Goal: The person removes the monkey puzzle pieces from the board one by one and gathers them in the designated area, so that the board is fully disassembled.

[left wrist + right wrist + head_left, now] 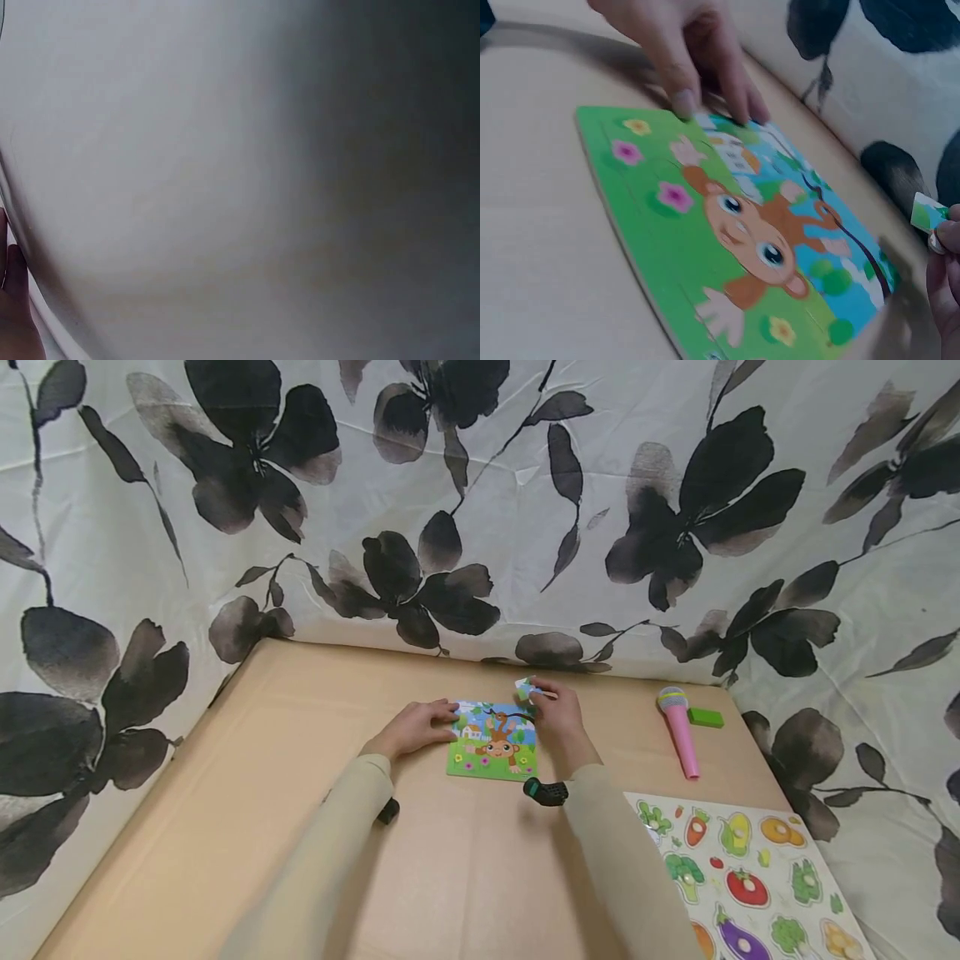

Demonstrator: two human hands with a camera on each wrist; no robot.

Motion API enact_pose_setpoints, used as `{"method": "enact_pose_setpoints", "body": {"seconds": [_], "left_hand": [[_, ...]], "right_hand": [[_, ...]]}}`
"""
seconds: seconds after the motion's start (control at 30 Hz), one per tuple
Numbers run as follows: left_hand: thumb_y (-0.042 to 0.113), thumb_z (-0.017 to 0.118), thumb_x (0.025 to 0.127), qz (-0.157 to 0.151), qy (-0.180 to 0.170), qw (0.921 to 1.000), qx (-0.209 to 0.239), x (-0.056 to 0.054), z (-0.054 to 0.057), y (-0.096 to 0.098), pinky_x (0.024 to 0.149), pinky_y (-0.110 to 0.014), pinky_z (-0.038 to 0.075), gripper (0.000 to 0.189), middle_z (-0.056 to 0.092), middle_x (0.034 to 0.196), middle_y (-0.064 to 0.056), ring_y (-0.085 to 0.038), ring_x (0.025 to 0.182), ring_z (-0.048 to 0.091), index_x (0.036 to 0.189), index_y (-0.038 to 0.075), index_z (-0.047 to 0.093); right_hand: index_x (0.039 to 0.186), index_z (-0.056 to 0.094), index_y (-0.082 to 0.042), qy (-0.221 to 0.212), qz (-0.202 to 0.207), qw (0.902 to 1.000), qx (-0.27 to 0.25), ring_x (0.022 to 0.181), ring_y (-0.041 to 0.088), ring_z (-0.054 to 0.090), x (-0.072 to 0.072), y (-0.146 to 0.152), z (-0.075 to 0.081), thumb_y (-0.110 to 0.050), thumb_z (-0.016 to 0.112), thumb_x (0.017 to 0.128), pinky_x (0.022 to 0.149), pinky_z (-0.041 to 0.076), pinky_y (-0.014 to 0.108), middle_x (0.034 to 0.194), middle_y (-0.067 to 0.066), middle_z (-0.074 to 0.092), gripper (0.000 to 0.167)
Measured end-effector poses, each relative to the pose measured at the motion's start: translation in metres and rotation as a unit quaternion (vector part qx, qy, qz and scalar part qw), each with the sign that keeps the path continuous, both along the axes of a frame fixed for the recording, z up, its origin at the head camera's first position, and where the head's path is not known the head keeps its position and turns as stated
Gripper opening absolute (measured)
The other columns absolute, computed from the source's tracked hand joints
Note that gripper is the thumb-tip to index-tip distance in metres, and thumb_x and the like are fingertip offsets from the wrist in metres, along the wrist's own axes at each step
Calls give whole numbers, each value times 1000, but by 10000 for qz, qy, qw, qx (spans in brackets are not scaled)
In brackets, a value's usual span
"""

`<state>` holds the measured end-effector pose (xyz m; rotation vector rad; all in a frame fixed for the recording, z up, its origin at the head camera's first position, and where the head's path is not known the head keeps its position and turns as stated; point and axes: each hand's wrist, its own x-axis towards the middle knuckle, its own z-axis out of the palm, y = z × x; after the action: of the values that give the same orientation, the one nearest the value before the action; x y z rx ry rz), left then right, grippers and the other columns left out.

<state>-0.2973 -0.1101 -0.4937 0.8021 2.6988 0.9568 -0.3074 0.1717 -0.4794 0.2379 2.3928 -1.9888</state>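
A square monkey jigsaw puzzle [491,742], green below and blue above, lies on the table between the two hands in the head view. My left hand [408,728] rests at its left edge; the right wrist view shows the fingertips and thumb of that left hand [686,52] right at the border. By the puzzle's upper right corner, my right hand [561,718] pinches a small puzzle piece [524,689], white, blue and green. In the right wrist view the piece [927,212] is raised beside the picture. Only part of a hand [16,315] shows at the left wrist view's edge.
To the right lie a pink toy microphone [681,735] and a green block [706,717]. A white vegetable board [750,860] is at the front right, partly behind the right sleeve. Flowered cloth [525,510] hangs behind the wooden table [300,710].
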Motion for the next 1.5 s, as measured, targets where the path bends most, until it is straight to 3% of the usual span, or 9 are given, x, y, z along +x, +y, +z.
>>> {"method": "enact_pose_setpoints", "body": {"seconds": [0.23, 0.5, 0.83, 1.13, 1.27, 1.5], "left_hand": [[28, 74, 88, 25, -14, 10000, 9, 2, 2, 0, 117, -47, 26, 46, 51, 145, -5, -25, 141, 36, 127, 6, 66], [28, 74, 88, 15, -8, 10000, 65, 1, 2, 0, 117, -47, 26, 46, 52, 144, -5, -26, 141, 36, 127, 5, 66], [27, 74, 88, 2, 16, 10000, 21, 1, 2, 0, 117, -46, 26, 46, 52, 144, -6, -26, 141, 36, 127, 5, 66], [26, 73, 89, -61, 63, 9999, 124, 2, 2, 0, 116, -48, 26, 45, 51, 144, -9, -29, 141, 36, 127, 3, 66], [26, 73, 88, -63, 57, 9999, 124, 2, 2, 0, 116, -48, 27, 45, 52, 144, -9, -29, 141, 36, 127, 3, 66], [27, 74, 89, 10, -125, 9999, 52, 0, 2, 0, 117, -46, 25, 46, 51, 145, -5, -26, 142, 35, 128, 5, 65]], "right_hand": [[128, 63, 0, 31, -242, 9955, 916, 110, 25, 57, -3, 29, -4, -5, 58, 96, 89, 52, 31, 128, 20, 58, 32], [124, 65, -2, -165, -179, 9824, 1854, 106, 27, 57, -5, 46, -9, -8, 62, 94, 84, 49, 29, 121, 18, 61, 31], [122, 66, -1, -92, -176, 9862, 1641, 102, 25, 56, -5, 43, -12, -7, 64, 94, 83, 49, 27, 120, 18, 61, 29], [107, 72, -2, 319, -356, 9747, 2182, 83, 23, 53, -4, 40, -15, -8, 66, 90, 69, 46, 29, 96, 11, 64, 19], [112, 71, 0, 168, -338, 9725, 2298, 90, 25, 54, -3, 39, -14, -8, 64, 92, 76, 47, 32, 103, 15, 65, 22], [116, 68, 2, 25, -211, 9713, 2367, 91, 25, 54, -4, 38, -13, -10, 62, 94, 72, 44, 26, 107, 17, 64, 25]]}}
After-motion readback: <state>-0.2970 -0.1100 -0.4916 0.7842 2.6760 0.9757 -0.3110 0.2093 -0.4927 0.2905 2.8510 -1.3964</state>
